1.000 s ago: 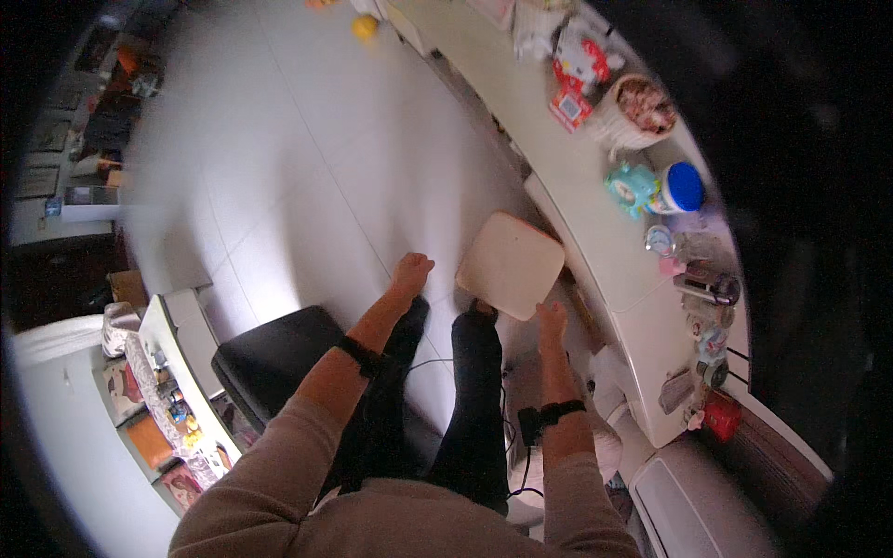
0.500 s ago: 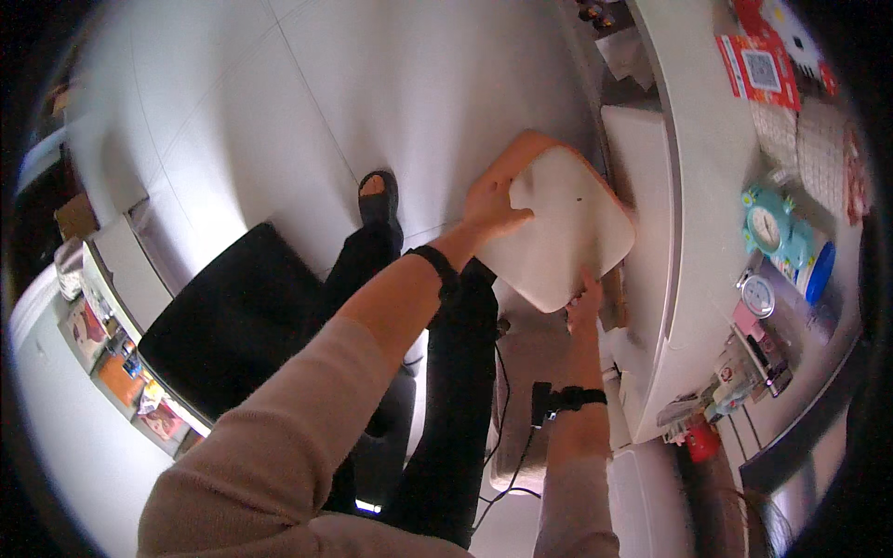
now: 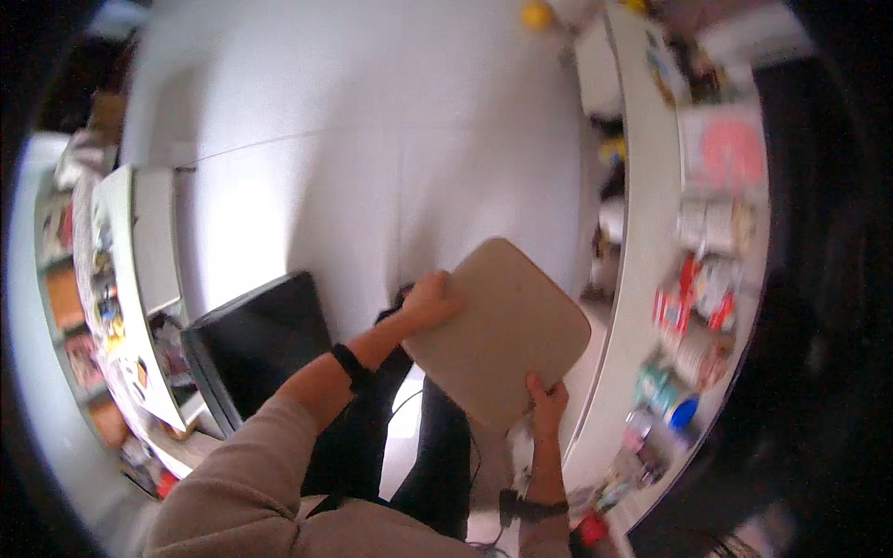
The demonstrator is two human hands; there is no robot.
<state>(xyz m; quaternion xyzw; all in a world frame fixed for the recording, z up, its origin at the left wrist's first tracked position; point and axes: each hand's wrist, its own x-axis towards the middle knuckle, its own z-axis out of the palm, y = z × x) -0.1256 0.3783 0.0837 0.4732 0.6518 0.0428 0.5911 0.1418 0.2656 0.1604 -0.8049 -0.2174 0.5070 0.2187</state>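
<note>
Panel (image 3: pixel 507 325): beige, square with rounded corners; held over the floor (image 3: pixel 372 195), in front of the person's legs, broad face toward the camera.
Left hand (image 3: pixel 433 299): fingers gripping the panel at its upper-left edge; black band (image 3: pixel 352 367) at the wrist.
Right hand (image 3: pixel 547 402): fingers gripping the panel at its lower-right edge; thumb on the visible face, other fingers partly hidden.
Worktop (image 3: pixel 648 195): long, white, to the right of the panel; carries a blue-lidded container (image 3: pixel 684 412) and a red-and-white figure (image 3: pixel 714 288), both blurred.
Black box (image 3: pixel 260 344): on the floor, left of the legs, apart from the panel.
</note>
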